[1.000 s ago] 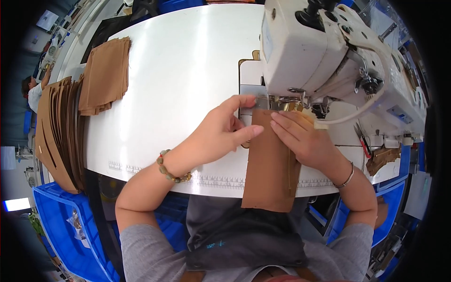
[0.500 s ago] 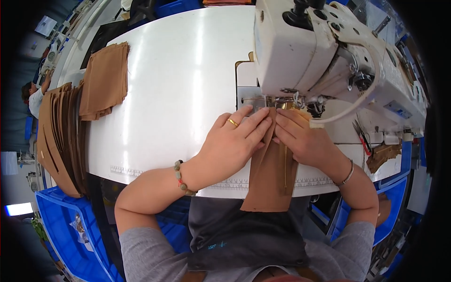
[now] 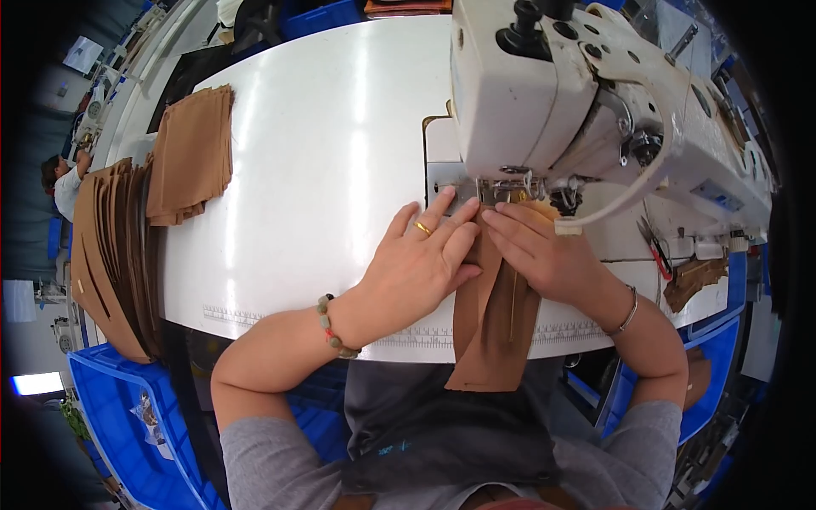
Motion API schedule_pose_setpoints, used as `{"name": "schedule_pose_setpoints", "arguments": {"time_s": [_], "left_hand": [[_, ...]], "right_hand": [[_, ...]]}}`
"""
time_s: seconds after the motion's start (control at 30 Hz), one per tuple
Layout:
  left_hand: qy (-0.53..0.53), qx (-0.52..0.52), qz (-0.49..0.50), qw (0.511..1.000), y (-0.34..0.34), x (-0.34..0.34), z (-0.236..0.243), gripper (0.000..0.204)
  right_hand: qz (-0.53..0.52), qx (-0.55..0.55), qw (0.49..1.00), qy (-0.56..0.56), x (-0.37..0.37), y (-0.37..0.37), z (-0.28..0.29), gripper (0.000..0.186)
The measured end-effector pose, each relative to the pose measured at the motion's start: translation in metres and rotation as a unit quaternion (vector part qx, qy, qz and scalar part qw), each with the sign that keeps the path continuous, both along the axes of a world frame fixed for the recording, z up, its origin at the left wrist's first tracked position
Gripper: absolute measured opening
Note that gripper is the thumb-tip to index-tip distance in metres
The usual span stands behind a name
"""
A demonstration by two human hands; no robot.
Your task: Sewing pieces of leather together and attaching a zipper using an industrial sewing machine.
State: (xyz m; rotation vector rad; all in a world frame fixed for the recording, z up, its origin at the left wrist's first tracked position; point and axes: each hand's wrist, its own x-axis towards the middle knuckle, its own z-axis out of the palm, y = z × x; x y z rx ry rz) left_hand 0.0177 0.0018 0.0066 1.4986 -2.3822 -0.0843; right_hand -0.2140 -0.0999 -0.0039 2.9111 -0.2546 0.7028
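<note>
A long brown fabric piece (image 3: 495, 348) runs from under the sewing machine's presser foot area back over the table's front edge, with a lengthwise fold in it. My left hand (image 3: 422, 257) lies open at its left edge, fingers spread and fingertips close to the needle area. On the right, my right hand (image 3: 548, 259) is closed on the fabric, its fingers together along the fold and its thumb hidden beneath. The white sewing machine (image 3: 501, 102) stands just beyond both hands. Its needle is hard to make out.
Stacked brown fabric pieces (image 3: 194, 153) lie at the table's left, beside a thicker upright bundle (image 3: 115, 255). Red-handled scissors (image 3: 656, 246) and a brown scrap (image 3: 695, 282) lie at right. Blue bins (image 3: 140, 425) flank me. A co-worker (image 3: 64, 183) sits far left.
My left hand's fingers have spread and its thumb has moved out from the fabric. The view has shifted slightly. Both hands remain by the needle area.
</note>
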Motion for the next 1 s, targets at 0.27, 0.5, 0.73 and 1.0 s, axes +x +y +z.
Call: {"name": "schedule_pose_setpoints", "arguments": {"time_s": [0.27,0.5,0.73,1.0], "left_hand": [[0.019,-0.055,0.046,0.997,-0.025,0.001,-0.007,0.046],[-0.079,-0.076,0.076,0.991,-0.044,0.003,-0.008,0.044],[-0.017,-0.085,0.010,0.996,-0.017,0.008,0.005,0.056],[-0.056,-0.053,0.027,0.997,-0.013,-0.005,0.001,0.068]], "right_hand": [[-0.017,0.014,1.000,0.022,0.000,0.003,0.001,0.031],[-0.003,0.006,1.000,0.018,0.002,0.002,0.005,0.037],[-0.006,0.035,0.999,0.013,-0.004,-0.005,0.000,0.042],[-0.059,0.147,0.982,0.099,-0.011,-0.016,-0.001,0.049]]}}
